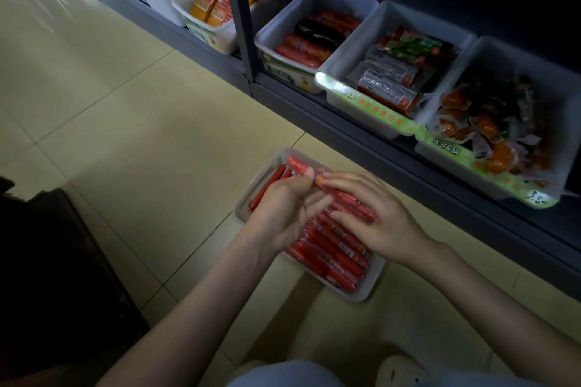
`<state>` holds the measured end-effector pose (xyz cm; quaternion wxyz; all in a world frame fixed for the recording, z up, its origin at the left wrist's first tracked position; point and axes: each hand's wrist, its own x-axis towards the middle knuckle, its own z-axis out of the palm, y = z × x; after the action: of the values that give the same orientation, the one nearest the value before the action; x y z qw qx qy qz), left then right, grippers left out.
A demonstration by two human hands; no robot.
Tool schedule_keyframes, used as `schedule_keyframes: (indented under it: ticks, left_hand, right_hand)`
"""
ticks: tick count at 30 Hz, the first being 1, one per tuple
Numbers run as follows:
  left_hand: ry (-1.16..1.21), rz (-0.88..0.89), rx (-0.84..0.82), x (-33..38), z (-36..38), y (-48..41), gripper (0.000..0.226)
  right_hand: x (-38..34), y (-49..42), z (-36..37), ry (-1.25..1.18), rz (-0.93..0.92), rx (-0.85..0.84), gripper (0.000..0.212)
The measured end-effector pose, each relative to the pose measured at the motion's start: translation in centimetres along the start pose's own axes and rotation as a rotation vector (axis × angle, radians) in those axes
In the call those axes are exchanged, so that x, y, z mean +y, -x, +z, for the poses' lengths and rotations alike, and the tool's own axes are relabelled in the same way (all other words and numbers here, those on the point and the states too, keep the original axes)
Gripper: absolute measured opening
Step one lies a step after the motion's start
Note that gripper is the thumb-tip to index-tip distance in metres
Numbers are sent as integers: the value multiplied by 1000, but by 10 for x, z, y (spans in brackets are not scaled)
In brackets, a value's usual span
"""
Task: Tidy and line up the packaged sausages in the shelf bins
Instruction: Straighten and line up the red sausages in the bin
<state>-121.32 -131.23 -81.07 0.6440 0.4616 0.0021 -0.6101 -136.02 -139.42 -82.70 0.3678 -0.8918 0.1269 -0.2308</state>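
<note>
1. A person crouches on the pale beige tiled floor [125,104] in front of a dark grey metal shelf [330,116].
2. One translucent white plastic bin [372,283] stands on the floor just before the shelf, under both hands.
3. A tightly packed row of red packaged sausages [333,251] lies side by side in this floor bin. There are more than ten, but blur hides the exact count.
4. Two thin red sticks [270,184] lie lengthwise along the bin's left wall, apart from the row.
5. The left hand [283,214] is palm up, its fingertips curled round one red sausage stick with an orange band [298,165], lifted above the bin's far end.
6. The right hand [380,226] is palm down. Its fingers lie along the same stick and its thumb is tucked under it, just above the packed row.
7. Six translucent white shelf bins [160,0] sit in a line on the shelf, and the farthest is cut off by the frame.
8. The nearest three:
   - a bin of orange round packs [518,56]
   - a bin of white-labelled sausage packs [355,50]
   - a bin of red sausages with one dark sausage [283,19]
9. One bin further along holds orange rectangular packs [217,0] standing on end.
</note>
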Motion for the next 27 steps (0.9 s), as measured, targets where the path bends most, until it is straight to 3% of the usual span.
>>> schedule_keyframes:
  ticks: [3,5,9,11,13,16,20,23,27]
  left_hand:
    - [71,-144,-56,2,4,7,41]
    - [35,-158,-69,0,3,8,36]
    - [-369,-129,-54,-8,-3,3,27]
    - [-700,9,43,-16,-13,0,44]
    - [-946,245,14,-18,-19,0,42]
    - [-1099,356,-212,-21,-25,2,44]
    - [-1278,568,-181,-25,-23,-1,34]
    - [-1291,616,-176,-23,-25,-8,24]
    - [-1367,531,-279,-21,-29,-16,9]
  right_hand:
    - [-4,-4,-3,8,-62,78,30]
    - [-6,-6,-3,42,-100,102,27]
    - [-7,-8,-4,55,-67,131,24]
    - [-7,-8,-4,34,-18,148,24]
    - [-8,-8,-3,14,14,164,24]
    - [-8,-10,-1,11,42,197,25]
    - [-12,-11,0,-86,153,219,37]
    - [-9,-13,2,-100,198,260,43]
    - [2,-10,10,-131,283,356,40]
